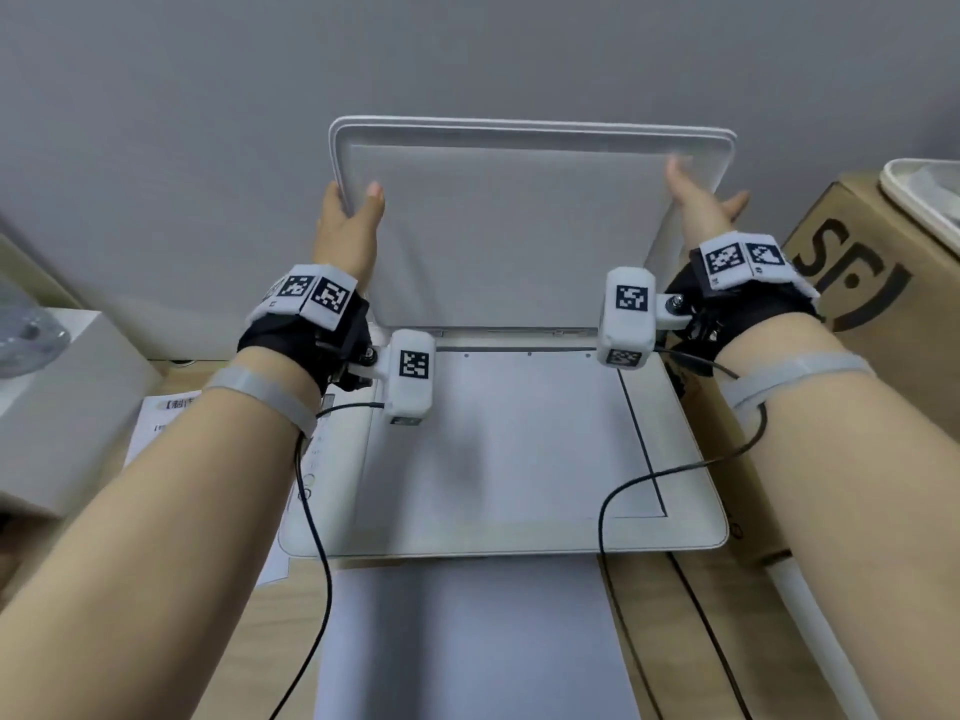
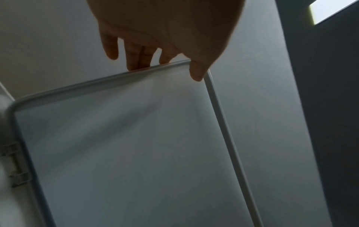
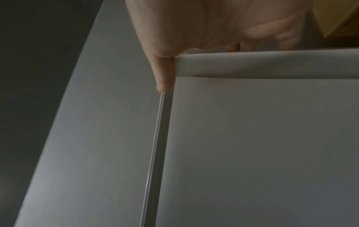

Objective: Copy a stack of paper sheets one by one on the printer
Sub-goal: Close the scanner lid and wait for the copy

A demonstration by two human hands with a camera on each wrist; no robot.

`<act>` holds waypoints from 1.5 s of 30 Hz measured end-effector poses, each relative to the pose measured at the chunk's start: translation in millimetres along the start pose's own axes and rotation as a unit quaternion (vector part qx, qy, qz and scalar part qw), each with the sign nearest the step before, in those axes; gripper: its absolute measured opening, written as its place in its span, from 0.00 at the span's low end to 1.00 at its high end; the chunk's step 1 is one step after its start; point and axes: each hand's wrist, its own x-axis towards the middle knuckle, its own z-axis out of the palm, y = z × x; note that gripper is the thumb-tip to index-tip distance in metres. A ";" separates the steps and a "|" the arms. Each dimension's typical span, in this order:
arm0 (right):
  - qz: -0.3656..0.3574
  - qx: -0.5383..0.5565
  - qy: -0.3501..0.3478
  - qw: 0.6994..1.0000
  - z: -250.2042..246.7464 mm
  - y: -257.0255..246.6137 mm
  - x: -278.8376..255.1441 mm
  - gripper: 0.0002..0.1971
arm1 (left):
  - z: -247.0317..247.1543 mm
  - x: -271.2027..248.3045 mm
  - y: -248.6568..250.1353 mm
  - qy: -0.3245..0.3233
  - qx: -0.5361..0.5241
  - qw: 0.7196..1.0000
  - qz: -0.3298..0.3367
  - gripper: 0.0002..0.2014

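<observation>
Your left hand (image 1: 347,220) and right hand (image 1: 698,202) each pinch an upper corner of the raised printer lid (image 1: 519,226), mid-frame. It looks light, stiff and hinged. 1 sheet (image 1: 498,439) lies flat on the glass below.

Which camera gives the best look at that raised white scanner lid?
The head view: the whole white scanner lid shows, raised, with the left hand and right hand on its sides. Each wrist view shows only one corner and part of its underside.
</observation>
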 end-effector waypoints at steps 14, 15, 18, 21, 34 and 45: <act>0.114 0.246 0.025 0.962 -102.4 84.8 -70.5 0.08 | -55.6 -119.6 -65.7 0.000 -0.071 0.996 -0.059 0.24; 0.110 0.207 0.027 0.972 -107.3 91.6 -74.6 0.14 | -56.4 -125.4 -72.5 -0.010 -0.073 0.995 -0.064 0.19; 0.099 0.116 0.033 0.988 -121.9 113.3 -88.1 0.29 | -58.0 -141.3 -91.0 -0.052 -0.038 0.996 -0.060 0.10; 0.084 0.020 0.041 0.995 -134.4 134.1 -99.0 0.31 | -59.3 -149.7 -110.2 -0.064 0.024 0.995 -0.075 0.15; -0.016 -0.272 -0.031 0.962 -151.4 173.7 -109.7 0.20 | -39.6 -168.5 -131.5 -0.107 0.319 0.941 -0.038 0.32; -0.031 -0.517 -0.068 0.853 -139.5 182.6 -112.3 0.23 | -34.2 -171.6 -137.8 -0.105 0.421 0.901 -0.011 0.32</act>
